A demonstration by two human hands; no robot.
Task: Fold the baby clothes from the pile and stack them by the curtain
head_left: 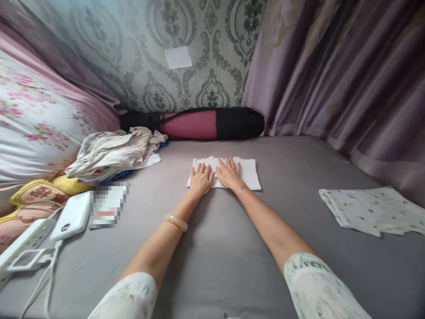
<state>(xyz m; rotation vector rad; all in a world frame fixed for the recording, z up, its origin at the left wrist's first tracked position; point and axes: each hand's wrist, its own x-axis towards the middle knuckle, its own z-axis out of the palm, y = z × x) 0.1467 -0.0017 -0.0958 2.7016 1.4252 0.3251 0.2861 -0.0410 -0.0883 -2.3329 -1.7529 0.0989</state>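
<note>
The bare left hand point(201, 179) and bare right hand point(229, 173) lie flat, fingers spread and just apart, on a folded, rectangular white cloth point(249, 174), whose layers could ruck if the palms slid unevenly, short of the far edge of the grey-sheeted bed point(288, 186), along which a long black-and-maroon fabric bag point(195, 124) lies.

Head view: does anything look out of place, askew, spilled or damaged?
Mainly the clothes pile at left: it lies rumpled, while the white cloth under the left hand and right hand lies flat. The item beside the power bank is pixelated, so its details can't be told. No visible spill or damage.
</note>
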